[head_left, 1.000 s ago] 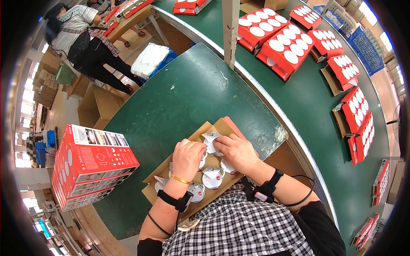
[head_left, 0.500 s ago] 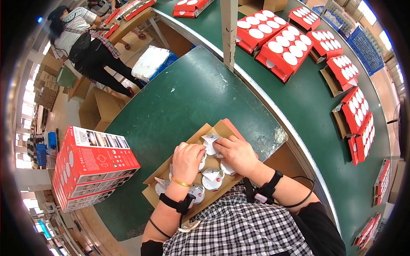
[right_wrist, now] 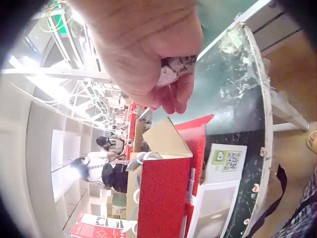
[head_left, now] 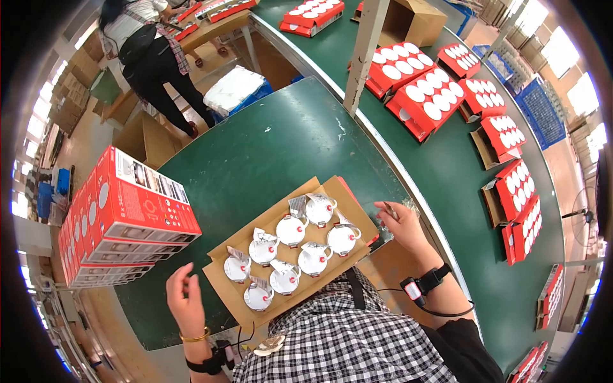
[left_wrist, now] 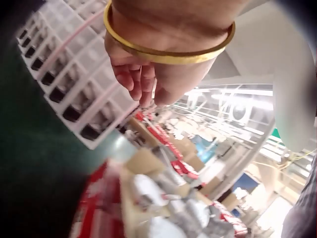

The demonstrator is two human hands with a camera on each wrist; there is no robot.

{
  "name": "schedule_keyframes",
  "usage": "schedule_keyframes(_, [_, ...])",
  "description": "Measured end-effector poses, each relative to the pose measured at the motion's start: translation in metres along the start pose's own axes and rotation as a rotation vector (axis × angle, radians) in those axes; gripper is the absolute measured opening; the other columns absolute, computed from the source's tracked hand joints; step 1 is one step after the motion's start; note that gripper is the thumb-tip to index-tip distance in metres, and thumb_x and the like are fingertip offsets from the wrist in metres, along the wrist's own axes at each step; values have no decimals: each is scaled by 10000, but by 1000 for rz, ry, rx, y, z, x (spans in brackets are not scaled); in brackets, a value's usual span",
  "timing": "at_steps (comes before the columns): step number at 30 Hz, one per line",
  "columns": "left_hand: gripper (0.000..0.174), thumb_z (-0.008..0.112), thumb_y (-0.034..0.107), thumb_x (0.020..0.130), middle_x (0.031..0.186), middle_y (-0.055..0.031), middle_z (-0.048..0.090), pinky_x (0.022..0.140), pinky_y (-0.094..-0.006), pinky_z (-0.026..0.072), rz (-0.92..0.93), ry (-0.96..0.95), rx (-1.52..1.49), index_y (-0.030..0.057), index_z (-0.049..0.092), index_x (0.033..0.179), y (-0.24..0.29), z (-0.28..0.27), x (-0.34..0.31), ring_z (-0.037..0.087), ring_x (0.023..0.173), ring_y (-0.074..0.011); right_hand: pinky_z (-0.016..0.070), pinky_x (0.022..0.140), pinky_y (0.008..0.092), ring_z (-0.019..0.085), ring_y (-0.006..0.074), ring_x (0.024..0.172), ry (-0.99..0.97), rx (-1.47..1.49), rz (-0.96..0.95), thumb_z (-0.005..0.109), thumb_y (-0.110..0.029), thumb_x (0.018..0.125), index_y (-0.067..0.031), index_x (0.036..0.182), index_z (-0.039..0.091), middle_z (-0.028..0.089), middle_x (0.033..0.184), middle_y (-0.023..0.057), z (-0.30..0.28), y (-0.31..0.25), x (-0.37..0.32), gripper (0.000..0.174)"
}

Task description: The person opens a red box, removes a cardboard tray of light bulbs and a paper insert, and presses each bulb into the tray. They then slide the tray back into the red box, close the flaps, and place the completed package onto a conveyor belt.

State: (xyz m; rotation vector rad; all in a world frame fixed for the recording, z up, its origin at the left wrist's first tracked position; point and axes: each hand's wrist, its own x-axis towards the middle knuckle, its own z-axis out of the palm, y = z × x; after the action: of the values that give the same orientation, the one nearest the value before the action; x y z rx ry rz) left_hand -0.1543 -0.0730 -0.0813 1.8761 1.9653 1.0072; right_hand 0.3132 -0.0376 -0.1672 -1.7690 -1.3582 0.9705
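Note:
An open cardboard box [head_left: 220,295] with a red outside lies in front of me, holding several round white light fixtures [head_left: 290,230] with red dots and folded printed papers [head_left: 297,206] tucked beside them. My left hand [head_left: 185,299] is off the box's left side, fingers loosely bent and holding nothing; the left wrist view shows the same hand [left_wrist: 141,79] below a gold bracelet. Past the box's right end, my right hand [head_left: 403,225] has its fingers curled around a small crumpled, whitish-grey printed piece [right_wrist: 173,69], partly hidden by the palm.
Stacked red printed cartons [head_left: 143,210] stand on the left of the green table [head_left: 274,147]. Beyond a metal post [head_left: 365,57], a green conveyor [head_left: 440,172] carries several red boxes of white discs [head_left: 424,96]. A person [head_left: 153,57] stands at the far left.
Both hands have left the fixture at the box's far end and moved apart, left hand to the left, right hand to the right. The fixtures now show uncovered.

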Motion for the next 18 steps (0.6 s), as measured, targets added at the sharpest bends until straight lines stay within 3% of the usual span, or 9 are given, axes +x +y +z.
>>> schedule_keyframes(3, [386, 624, -15, 888, 1165, -77, 648, 725, -262, 472, -171, 11, 21, 63, 634, 1266, -64, -15, -49, 572, 868, -150, 527, 801, 281, 649, 109, 855, -124, 243, 81, 605, -144, 964, -81, 1305, 639, 709, 950, 46, 11, 30, -3, 348])
schedule_keyframes(5, [555, 632, -27, 850, 1219, -102, 630, 795, -309, 503, -317, -151, 107, 76, 545, 1388, -81, -14, -83, 587, 942, -193, 518, 768, 272, 629, 89, 848, -172, 206, 53, 598, -150, 972, -73, 1315, 630, 692, 961, 22, 12, 35, 2, 353])
schedule_keyframes(6, [716, 656, -15, 809, 1304, -143, 584, 880, -369, 518, -293, -272, 167, 97, 435, 1481, -98, -9, -102, 580, 1075, -257, 509, 735, 263, 608, 69, 841, -216, 175, 37, 591, -155, 980, -65, 1326, 622, 676, 973, -2, 11, 34, 5, 359])
schedule_keyframes(8, [871, 750, 13, 739, 1353, -175, 540, 987, -427, 480, -336, -360, 107, 80, 362, 1515, -79, 9, -120, 544, 1176, -338, 506, 751, 261, 595, 69, 830, -233, 183, 32, 602, -147, 972, -67, 1348, 608, 670, 976, -6, 5, 26, 12, 385])
schedule_keyframes(11, [995, 855, 49, 639, 1412, -196, 480, 1067, -444, 418, -196, -361, -49, 38, 352, 1497, -76, 39, -135, 471, 1277, -386, 502, 751, 266, 593, 65, 844, -356, 332, 102, 612, -127, 963, -82, 1367, 596, 664, 984, -15, 1, 35, 29, 407])
schedule_keyframes(14, [1051, 918, 86, 558, 1442, -210, 438, 1134, -457, 342, -85, -377, 127, 2, 377, 1456, -47, 48, -135, 406, 1330, -408, 501, 771, 281, 604, 118, 855, -413, 182, -64, 644, -82, 913, -137, 1348, 616, 639, 896, 11, 10, 49, 41, 439])
schedule_keyframes(16, [1051, 931, 117, 547, 1460, -220, 406, 1145, -469, 324, -204, -366, 40, 6, 385, 1439, -41, 58, -138, 370, 1353, -412, 508, 783, 313, 597, 184, 899, -368, -62, -458, 658, -49, 882, -165, 1353, 608, 582, 909, 38, 18, 44, 42, 488])
schedule_keyframes(17, [1067, 933, 130, 547, 1466, -227, 398, 1149, -479, 315, -210, -326, 24, 6, 375, 1448, -40, 63, -140, 359, 1367, -413, 517, 817, 338, 589, 250, 923, -430, -97, -447, 670, -34, 858, -182, 1397, 558, 549, 941, 90, 17, 41, 43, 570])
schedule_keyframes(18, [1083, 936, 143, 546, 1473, -234, 391, 1153, -489, 306, -211, -284, 6, 6, 365, 1457, -40, 67, -140, 348, 1381, -415, 517, 817, 338, 589, 250, 923, -433, -92, -454, 670, -34, 858, -182, 1397, 558, 549, 941, 90, 16, 32, 41, 570])
